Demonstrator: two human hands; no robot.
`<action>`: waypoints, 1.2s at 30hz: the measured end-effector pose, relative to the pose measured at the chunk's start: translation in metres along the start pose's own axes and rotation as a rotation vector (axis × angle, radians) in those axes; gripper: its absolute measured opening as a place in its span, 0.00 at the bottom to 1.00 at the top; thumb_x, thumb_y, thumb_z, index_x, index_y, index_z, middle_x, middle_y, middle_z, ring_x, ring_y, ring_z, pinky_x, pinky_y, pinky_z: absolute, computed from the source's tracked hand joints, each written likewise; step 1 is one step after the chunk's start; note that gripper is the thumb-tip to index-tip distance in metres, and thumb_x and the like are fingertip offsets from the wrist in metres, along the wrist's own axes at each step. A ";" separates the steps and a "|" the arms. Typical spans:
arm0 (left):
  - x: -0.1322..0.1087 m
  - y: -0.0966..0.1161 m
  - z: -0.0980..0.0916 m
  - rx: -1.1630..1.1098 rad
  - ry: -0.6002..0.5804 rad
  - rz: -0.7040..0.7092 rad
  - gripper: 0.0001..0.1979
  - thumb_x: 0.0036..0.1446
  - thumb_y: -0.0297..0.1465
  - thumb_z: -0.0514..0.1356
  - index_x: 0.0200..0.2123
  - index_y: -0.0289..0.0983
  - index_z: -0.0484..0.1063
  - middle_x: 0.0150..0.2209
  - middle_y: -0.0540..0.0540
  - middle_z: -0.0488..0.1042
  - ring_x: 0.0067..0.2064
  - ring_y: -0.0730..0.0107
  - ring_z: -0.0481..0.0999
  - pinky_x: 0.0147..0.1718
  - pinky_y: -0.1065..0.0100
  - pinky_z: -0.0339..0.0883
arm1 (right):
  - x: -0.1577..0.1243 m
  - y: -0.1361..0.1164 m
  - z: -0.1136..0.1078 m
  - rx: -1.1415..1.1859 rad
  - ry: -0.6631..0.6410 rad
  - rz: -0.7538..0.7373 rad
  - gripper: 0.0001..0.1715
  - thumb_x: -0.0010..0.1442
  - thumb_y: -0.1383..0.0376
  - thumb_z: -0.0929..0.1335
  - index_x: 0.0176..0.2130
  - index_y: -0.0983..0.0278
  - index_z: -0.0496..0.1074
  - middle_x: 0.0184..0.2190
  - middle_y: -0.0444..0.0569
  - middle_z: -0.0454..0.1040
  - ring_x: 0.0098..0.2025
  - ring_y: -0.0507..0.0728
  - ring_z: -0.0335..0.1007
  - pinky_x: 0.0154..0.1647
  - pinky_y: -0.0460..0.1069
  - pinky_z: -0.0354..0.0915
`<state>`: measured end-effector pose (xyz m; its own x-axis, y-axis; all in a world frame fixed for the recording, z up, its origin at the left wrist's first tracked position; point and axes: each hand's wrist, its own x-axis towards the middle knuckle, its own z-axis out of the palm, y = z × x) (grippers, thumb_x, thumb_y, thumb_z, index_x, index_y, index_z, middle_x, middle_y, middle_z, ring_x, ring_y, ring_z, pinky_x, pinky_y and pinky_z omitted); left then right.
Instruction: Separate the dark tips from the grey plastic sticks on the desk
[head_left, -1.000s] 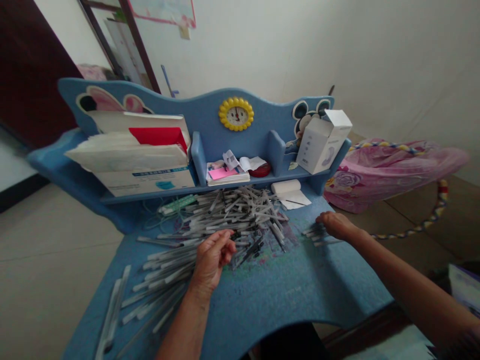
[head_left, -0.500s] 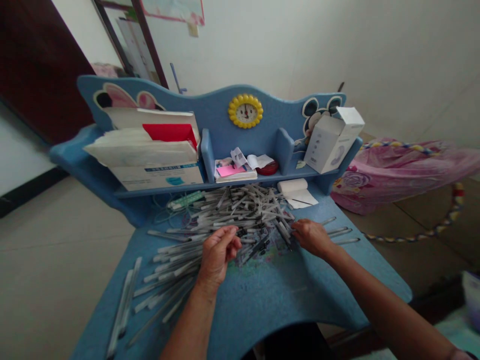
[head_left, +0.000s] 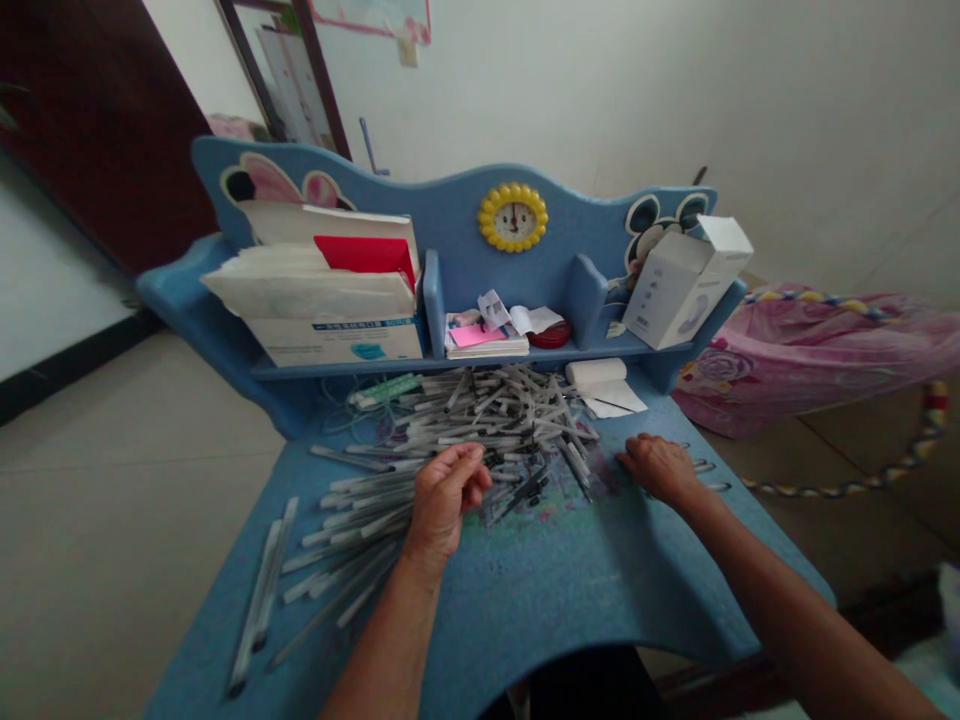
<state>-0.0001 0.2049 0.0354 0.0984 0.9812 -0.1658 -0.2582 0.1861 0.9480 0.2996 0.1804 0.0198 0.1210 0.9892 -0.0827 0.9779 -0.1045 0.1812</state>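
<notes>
A heap of pens point(head_left: 495, 405) with pale translucent barrels and dark tips lies at the back of the blue desk point(head_left: 570, 590). My left hand point(head_left: 448, 498) is closed in front of the heap, thumb against curled fingers; anything in it is too small or hidden to make out. Beside it, to the left, a fanned row of pens point(head_left: 352, 535) lies on the desk. My right hand point(head_left: 660, 468) is closed low over the right side, partly covering a few pens point(head_left: 705, 467) laid there. What its fingers hold is hidden.
Two pens point(head_left: 262, 600) lie apart near the left edge. A paper roll point(head_left: 596, 372) sits behind the heap's right end. On the shelf stand a box of papers point(head_left: 337, 340), a yellow flower clock point(head_left: 513, 217) and a white box point(head_left: 679, 290). A pink cloth hoop basket point(head_left: 810, 350) is beyond the desk.
My right hand has moved right, away from the heap and over the few pens at the right. The left hand stays closed at nearly the same spot. The view has shifted slightly.
</notes>
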 end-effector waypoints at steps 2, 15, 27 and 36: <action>0.001 0.000 -0.001 0.009 0.013 0.008 0.15 0.44 0.39 0.63 0.32 0.34 0.70 0.17 0.54 0.70 0.13 0.83 0.61 0.12 0.80 0.47 | -0.002 -0.005 -0.003 0.006 0.027 -0.006 0.16 0.62 0.59 0.59 0.36 0.66 0.70 0.36 0.54 0.72 0.40 0.60 0.69 0.37 0.51 0.59; 0.006 0.007 -0.014 -0.112 0.189 0.121 0.13 0.44 0.35 0.64 0.31 0.33 0.69 0.15 0.53 0.70 0.12 0.82 0.60 0.11 0.81 0.47 | -0.026 -0.098 -0.037 0.270 0.130 -0.281 0.13 0.61 0.62 0.59 0.33 0.63 0.70 0.34 0.49 0.74 0.37 0.55 0.70 0.35 0.45 0.58; 0.010 0.019 -0.030 -0.229 0.535 0.292 0.10 0.41 0.32 0.63 0.27 0.34 0.68 0.14 0.54 0.69 0.12 0.82 0.60 0.10 0.80 0.47 | -0.007 -0.165 -0.049 0.209 -0.029 -0.315 0.14 0.58 0.66 0.60 0.37 0.68 0.73 0.34 0.60 0.75 0.39 0.62 0.73 0.37 0.52 0.64; 0.010 0.021 -0.032 -0.229 0.561 0.279 0.11 0.40 0.33 0.63 0.27 0.34 0.68 0.14 0.54 0.70 0.12 0.81 0.61 0.11 0.79 0.49 | -0.003 -0.166 -0.043 0.222 -0.057 -0.293 0.16 0.60 0.61 0.61 0.38 0.67 0.73 0.36 0.59 0.75 0.41 0.62 0.72 0.39 0.52 0.64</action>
<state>-0.0348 0.2202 0.0447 -0.5004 0.8603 -0.0978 -0.4057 -0.1332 0.9043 0.1298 0.1988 0.0318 -0.1667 0.9737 -0.1551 0.9848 0.1567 -0.0745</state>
